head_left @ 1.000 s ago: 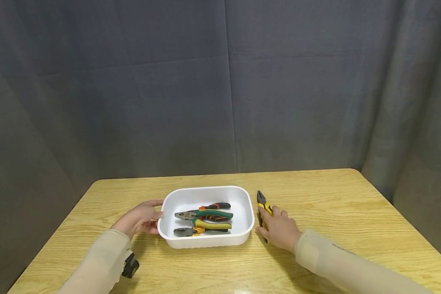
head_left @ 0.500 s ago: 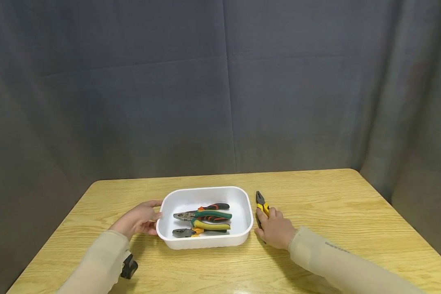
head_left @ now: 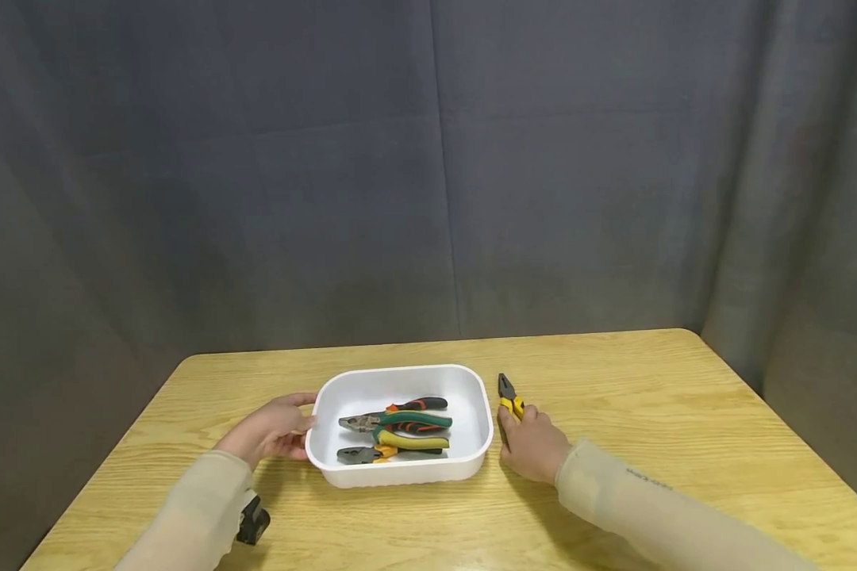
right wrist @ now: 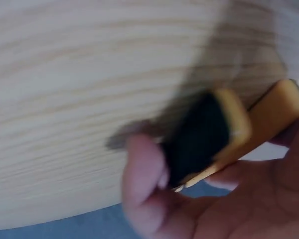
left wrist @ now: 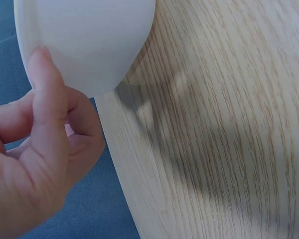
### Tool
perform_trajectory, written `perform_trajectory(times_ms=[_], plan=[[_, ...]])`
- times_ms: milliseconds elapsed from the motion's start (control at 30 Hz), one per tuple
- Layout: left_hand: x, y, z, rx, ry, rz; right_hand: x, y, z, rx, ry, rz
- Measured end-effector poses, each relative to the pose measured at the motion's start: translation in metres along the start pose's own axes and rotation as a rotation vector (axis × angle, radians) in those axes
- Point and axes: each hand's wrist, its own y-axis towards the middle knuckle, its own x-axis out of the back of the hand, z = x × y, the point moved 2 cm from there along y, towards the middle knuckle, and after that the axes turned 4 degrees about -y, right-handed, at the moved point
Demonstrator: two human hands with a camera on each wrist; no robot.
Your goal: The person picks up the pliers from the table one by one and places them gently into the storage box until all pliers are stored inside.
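A white plastic tray (head_left: 400,474) stands mid-table, with several combination pliers lying in it. One has green and yellow handles (head_left: 417,420); another has black and red handles (head_left: 428,404), and nearest the front wall lies one with an orange collar (head_left: 384,452). At the tray's left end my left hand (head_left: 274,432) pinches the rim, its thumb (left wrist: 47,94) pressed to the wall in the left wrist view. Just right of the tray my right hand (head_left: 536,448) grips yellow-and-black pliers (head_left: 507,387) by the handles (right wrist: 202,137), dark nose pointing away. The palm hides most of those handles.
The wooden table (head_left: 614,373) has rounded back corners and meets a grey curtain (head_left: 328,198) behind. Below my left sleeve (head_left: 200,507) hangs a small black device (head_left: 253,522). The right sleeve (head_left: 636,500) reaches in over the table's right front.
My right hand's fingers have closed further round the yellow-and-black pliers, covering the lower handles, and the hand has shifted slightly left. The left hand keeps its hold on the tray.
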Motion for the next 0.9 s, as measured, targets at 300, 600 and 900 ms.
perform_trajectory(times_ms=[300, 600, 900], plan=[[0.001, -0.001, 0.003, 0.012, 0.001, -0.006, 0.0, -0.006, 0.012, -0.073, -0.105, -0.017], [0.0, 0.0, -0.002, 0.008, 0.003, 0.002, 0.001, -0.003, 0.002, -0.07, -0.08, -0.026], [-0.001, -0.001, -0.001, 0.004, -0.007, 0.008, -0.002, -0.005, -0.009, -0.033, -0.09, -0.164]])
